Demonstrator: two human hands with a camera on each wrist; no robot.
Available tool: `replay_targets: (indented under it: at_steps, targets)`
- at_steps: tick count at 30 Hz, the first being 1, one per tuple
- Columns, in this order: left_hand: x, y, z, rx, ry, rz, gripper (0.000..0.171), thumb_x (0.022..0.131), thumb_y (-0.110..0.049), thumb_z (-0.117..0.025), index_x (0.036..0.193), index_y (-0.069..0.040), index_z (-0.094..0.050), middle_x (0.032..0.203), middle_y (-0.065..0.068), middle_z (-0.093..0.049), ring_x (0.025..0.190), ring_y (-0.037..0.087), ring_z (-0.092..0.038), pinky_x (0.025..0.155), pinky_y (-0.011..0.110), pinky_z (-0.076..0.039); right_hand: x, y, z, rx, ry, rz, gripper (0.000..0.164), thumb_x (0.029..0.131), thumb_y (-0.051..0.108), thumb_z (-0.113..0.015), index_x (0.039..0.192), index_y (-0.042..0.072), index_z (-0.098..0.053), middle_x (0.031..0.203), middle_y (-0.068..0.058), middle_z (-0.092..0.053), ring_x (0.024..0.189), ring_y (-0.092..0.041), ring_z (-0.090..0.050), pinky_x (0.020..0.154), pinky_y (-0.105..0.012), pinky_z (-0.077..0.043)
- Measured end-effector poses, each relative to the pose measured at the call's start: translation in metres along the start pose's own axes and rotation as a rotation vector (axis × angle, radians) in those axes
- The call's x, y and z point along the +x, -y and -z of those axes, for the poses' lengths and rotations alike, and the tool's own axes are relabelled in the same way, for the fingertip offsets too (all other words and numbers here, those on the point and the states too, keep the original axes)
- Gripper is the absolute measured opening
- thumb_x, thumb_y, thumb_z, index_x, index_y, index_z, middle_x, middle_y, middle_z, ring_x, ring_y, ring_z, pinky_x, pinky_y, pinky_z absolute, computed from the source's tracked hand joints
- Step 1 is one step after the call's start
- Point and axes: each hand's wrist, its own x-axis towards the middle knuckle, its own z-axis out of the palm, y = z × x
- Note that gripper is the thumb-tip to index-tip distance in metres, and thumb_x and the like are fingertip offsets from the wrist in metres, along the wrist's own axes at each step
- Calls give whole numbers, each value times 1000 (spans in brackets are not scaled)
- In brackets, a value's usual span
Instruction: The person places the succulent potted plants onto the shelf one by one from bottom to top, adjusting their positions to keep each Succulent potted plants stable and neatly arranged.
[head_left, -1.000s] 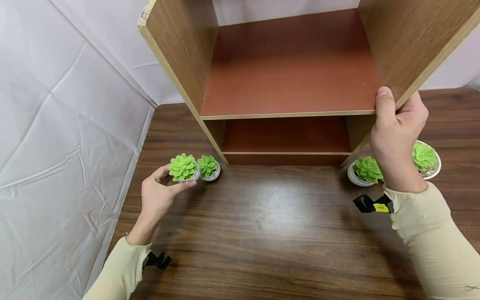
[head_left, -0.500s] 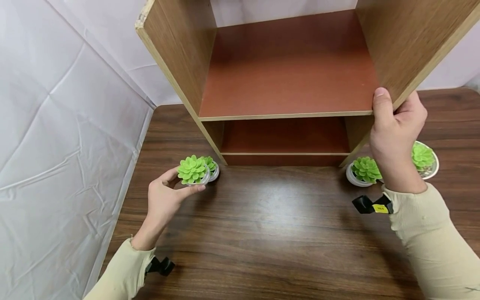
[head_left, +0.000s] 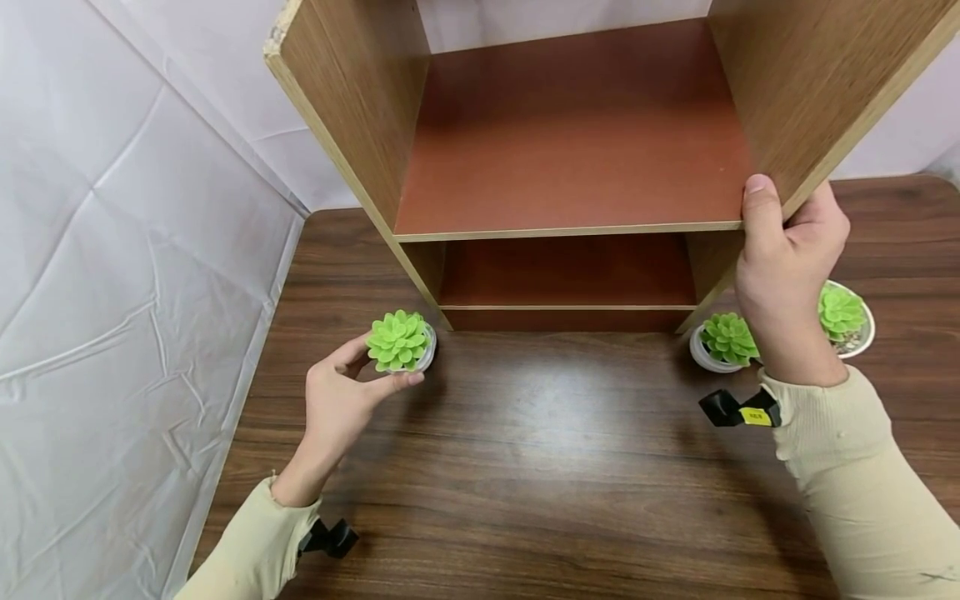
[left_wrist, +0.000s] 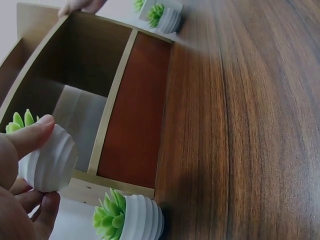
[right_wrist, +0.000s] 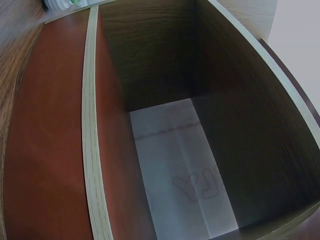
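Note:
Between thumb and fingers, my left hand (head_left: 337, 408) holds a small green succulent (head_left: 397, 340) in a ribbed white pot (left_wrist: 55, 160). In the left wrist view the held pot is raised clear of the table. Below it stands another potted succulent (left_wrist: 142, 217), by the shelf's lower corner; in the head view the held plant hides most of this one. My right hand (head_left: 791, 267) grips the front edge of the right side panel of a wooden shelf unit (head_left: 570, 142), thumb over the reddish shelf board. The right wrist view shows the unit's lower compartment (right_wrist: 170, 150), not the hand.
The unit stands on a dark wood table (head_left: 540, 467). By its right side sit a potted succulent (head_left: 726, 342) and a second one in a white pot (head_left: 846, 318), partly behind my right wrist. A white sheet-covered wall (head_left: 112, 292) borders the left side.
My left hand has carried the potted succulent rightward, toward the shelf unit, so it now overlaps the standing one in the head view. My right hand keeps its grip on the panel.

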Motion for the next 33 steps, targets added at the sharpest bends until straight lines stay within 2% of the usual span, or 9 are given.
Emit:
replay_targets:
  at_steps: [8, 15, 20, 24, 33]
  targets:
    - [1, -3, -7, -24, -21, -27, 59, 62, -16, -95, 116, -11, -73, 109, -1, -71, 99, 12, -64, 89, 32, -49, 0, 2, -1, -18, 1, -12, 16, 91, 1, -58, 101, -2, -71, 89, -15, -68, 81, -21, -64, 75, -27, -47]
    - [0, -3, -12, -64, -40, -33, 59, 63, -16, -95, 117, -11, -73, 111, -1, -70, 102, 14, -64, 92, 36, -48, -2, 2, -1, -34, 4, 16, 17, 91, 1, -57, 101, -1, -71, 89, -16, -68, 82, -22, -64, 76, -28, -47]
    - [-3, -2, -12, -46, -52, -38, 58, 62, -15, -95, 116, -11, -74, 109, 0, -71, 100, 15, -65, 89, 30, -49, -3, 2, -2, -47, 0, 15, 15, 91, 1, -58, 98, -1, -72, 84, -13, -68, 77, -19, -63, 73, -26, -46]
    - [-6, -3, -13, -74, -72, -24, 57, 61, -10, -95, 115, -9, -74, 108, 1, -71, 99, 15, -65, 88, 29, -49, -4, 2, -4, -56, 6, 20, 15, 92, 2, -58, 98, -1, -72, 84, -13, -68, 77, -19, -63, 73, -27, -47]
    - [-12, -33, -17, -96, -103, -75, 55, 64, 5, -89, 116, 4, -70, 110, 12, -70, 99, 16, -64, 88, 29, -49, -6, 3, -5, -116, 7, 32, 16, 92, 3, -57, 99, 1, -72, 85, -12, -68, 79, -19, -63, 74, -27, -46]
